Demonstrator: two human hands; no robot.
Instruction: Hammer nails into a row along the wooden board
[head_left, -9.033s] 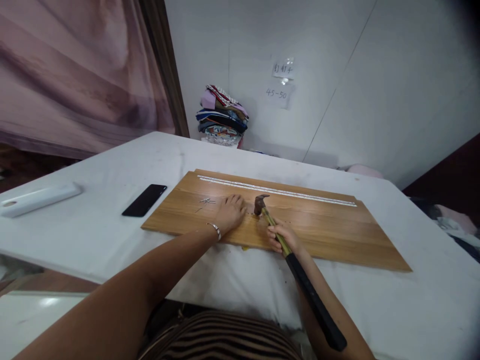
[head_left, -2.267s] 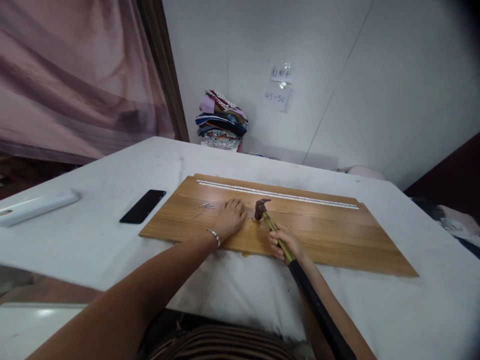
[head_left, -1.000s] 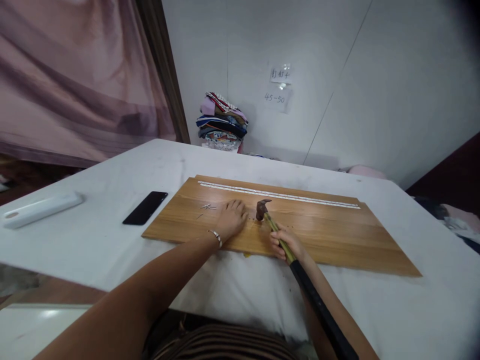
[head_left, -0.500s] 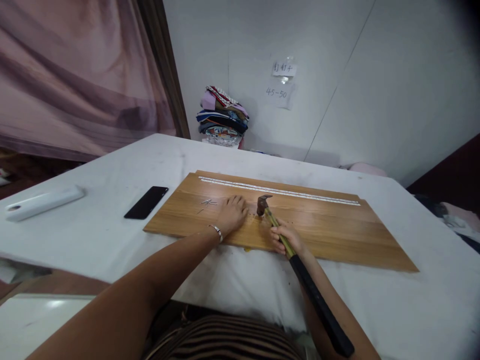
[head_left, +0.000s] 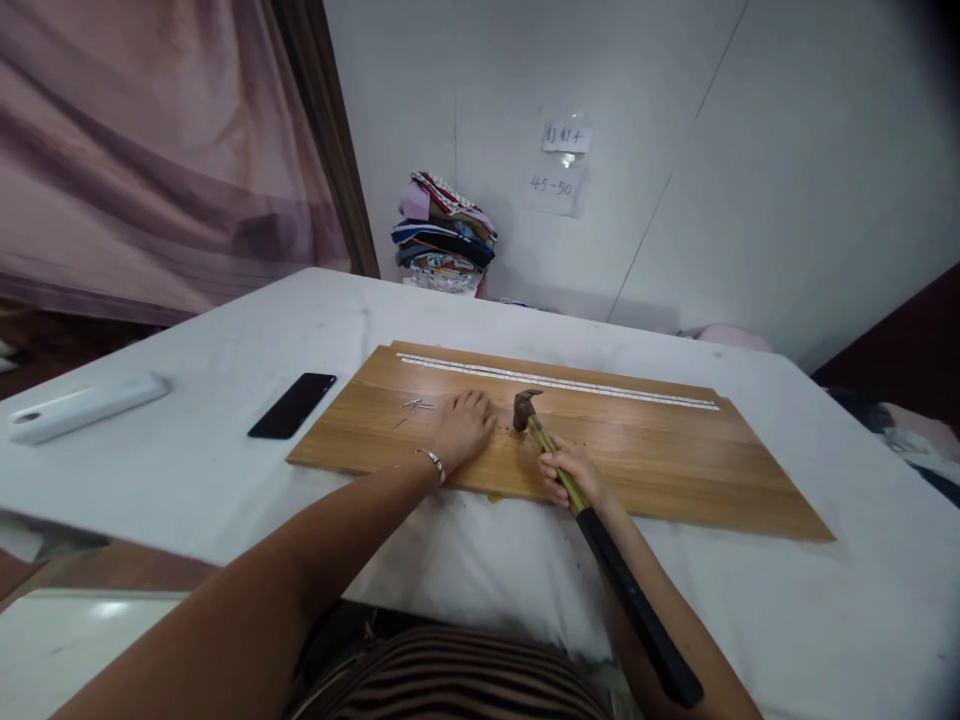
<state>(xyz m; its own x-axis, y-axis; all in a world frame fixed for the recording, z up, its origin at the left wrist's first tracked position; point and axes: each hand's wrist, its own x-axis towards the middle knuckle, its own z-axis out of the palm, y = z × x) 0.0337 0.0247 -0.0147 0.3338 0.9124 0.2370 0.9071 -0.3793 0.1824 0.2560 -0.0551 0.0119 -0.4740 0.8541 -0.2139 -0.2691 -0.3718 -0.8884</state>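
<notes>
My left hand [head_left: 465,425] lies flat on a wooden board [head_left: 675,465], fingers stretched out, with a bracelet at the wrist. Just left of its fingers is a small heap of nails [head_left: 415,405]. In my right hand [head_left: 568,472] is a claw hammer [head_left: 630,590], gripped on the yellowish part of the handle near the head. The rusty head is low over the board, beside small dark dots in a row; whether it touches the wood I cannot tell. The black grip of the handle points back toward my body.
Two white measuring strips [head_left: 555,382] run along the board's far side. A black phone [head_left: 292,405] and a long white object [head_left: 90,407] rest on the white table [head_left: 360,310] to the left. Folded clothes [head_left: 446,235] are stacked by the wall, below paper notes [head_left: 559,185].
Almost nothing differs. Both hands and the hammer keep their places, apart from a very slight shift of the whole view.
</notes>
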